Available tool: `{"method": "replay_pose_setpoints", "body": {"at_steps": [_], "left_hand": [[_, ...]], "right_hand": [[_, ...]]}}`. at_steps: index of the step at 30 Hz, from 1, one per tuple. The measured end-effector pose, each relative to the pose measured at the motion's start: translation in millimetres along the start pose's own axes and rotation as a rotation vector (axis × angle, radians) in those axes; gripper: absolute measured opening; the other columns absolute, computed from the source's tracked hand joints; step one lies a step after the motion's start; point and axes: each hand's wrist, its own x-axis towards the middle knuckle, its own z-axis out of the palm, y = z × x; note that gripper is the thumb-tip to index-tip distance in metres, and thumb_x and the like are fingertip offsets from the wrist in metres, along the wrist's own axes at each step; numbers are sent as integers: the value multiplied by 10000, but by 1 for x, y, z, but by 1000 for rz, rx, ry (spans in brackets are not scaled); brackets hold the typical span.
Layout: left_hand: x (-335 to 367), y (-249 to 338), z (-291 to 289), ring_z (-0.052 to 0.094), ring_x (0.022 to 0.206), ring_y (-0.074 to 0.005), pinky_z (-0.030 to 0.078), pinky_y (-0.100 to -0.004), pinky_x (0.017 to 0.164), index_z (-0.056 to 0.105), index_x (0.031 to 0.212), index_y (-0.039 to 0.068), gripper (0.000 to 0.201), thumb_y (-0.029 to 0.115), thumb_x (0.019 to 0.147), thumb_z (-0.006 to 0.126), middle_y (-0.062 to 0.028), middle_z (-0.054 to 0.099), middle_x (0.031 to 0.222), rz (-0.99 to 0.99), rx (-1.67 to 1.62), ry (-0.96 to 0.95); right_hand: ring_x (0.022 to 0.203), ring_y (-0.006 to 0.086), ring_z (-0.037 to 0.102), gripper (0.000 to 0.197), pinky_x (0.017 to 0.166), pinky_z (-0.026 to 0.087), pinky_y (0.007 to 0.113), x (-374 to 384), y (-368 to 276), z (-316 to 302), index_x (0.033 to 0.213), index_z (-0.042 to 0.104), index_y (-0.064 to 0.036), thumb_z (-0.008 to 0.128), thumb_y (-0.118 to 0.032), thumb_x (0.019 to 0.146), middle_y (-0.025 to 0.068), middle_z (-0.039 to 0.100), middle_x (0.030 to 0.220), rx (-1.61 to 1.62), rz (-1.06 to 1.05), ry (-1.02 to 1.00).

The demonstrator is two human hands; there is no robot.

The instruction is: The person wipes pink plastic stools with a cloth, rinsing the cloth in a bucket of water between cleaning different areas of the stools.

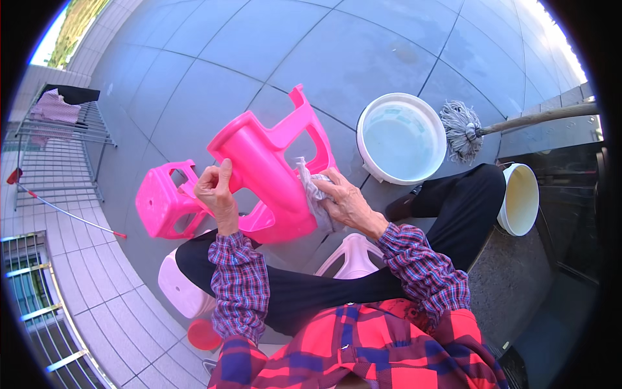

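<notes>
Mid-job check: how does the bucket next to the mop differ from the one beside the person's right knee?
The white bucket holds water; the yellowish bucket shows none from this angle.
The white bucket looks wider here, the yellowish bucket narrower, though the fisheye view distorts size.
The white bucket's rim shows whole; the yellowish bucket is partly hidden by the knee.
Both are round and open, without lids.

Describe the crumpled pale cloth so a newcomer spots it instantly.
Find the big bright-pink moulded plastic piece near the view's middle. On its right side, in the right hand, is the crumpled pale cloth. Its soft, wrinkled fabric sets it apart from the smooth plastic it touches.
</notes>
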Motion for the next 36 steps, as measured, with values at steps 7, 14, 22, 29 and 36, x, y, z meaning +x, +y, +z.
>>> {"method": "replay_pose_setpoints", "body": {"at_steps": [7,14,22,29,36], "left_hand": [[4,-14,-4,248,518,-28,146,-245,488,421,537,84,360,101,788,679,76,326,533,-37,-79,-84],[-6,-9,1,255,537,-49,178,-248,515,416,539,59,339,68,777,656,65,306,537,-27,-77,-249],[-16,20,-6,300,588,-88,215,-264,542,395,546,34,334,46,747,662,19,345,552,72,-44,-383],[-23,22,12,264,540,-69,190,-266,516,371,535,49,375,65,782,654,50,324,534,-71,-36,-253],[-11,1,-7,345,516,-42,248,-222,509,448,550,58,295,29,799,604,46,406,530,-172,-387,-280]], "right_hand": [[832,272,583,277,767,460,339,-5,30,-4,1018,608,-49,587,-44,741,134,577,917,372,467,279],[867,289,585,429,776,466,332,49,-48,-11,1131,583,-106,641,-56,709,116,529,996,118,-58,513],[855,263,542,361,743,464,341,75,53,-46,1124,630,-172,625,-125,765,138,502,967,79,205,576],[886,254,554,411,768,464,330,66,-19,-15,1118,633,-165,626,-45,725,122,509,974,116,19,475],[1001,219,540,548,871,437,308,69,42,-66,1262,517,-154,621,-73,729,109,535,1087,114,112,510]]}}
